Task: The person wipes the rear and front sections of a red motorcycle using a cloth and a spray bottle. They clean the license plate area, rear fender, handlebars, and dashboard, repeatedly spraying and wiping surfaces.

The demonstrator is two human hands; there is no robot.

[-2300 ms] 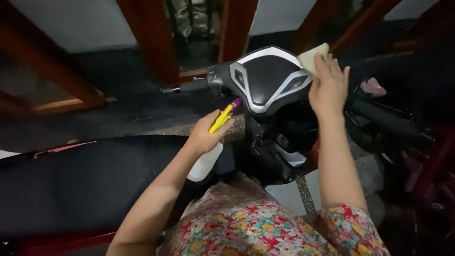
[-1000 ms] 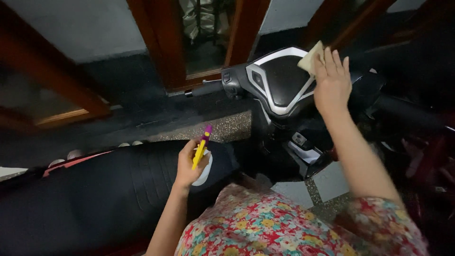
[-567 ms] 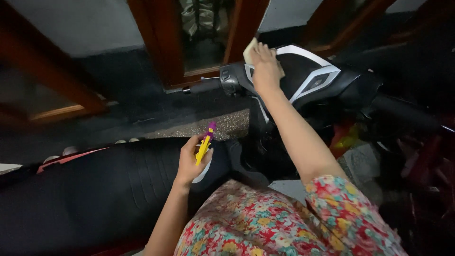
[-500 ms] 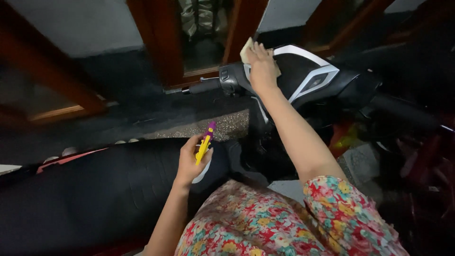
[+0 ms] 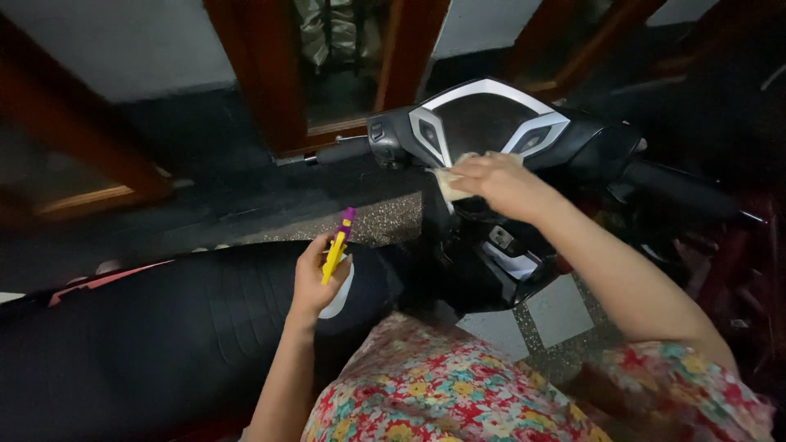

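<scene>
Now right hand (image 5: 501,182) presses cloth (image 5: 449,178) on dashboard (image 5: 490,121); left hand (image 5: 315,277) grips spray bottle (image 5: 336,263).

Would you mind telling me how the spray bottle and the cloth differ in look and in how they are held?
The spray bottle is rigid, white with a yellow and purple head; the cloth is soft, pale and crumpled. The left hand grips the bottle above the black seat, touching nothing else; the right hand presses the cloth against the scooter's dashboard. Both are held in one hand each.
</scene>
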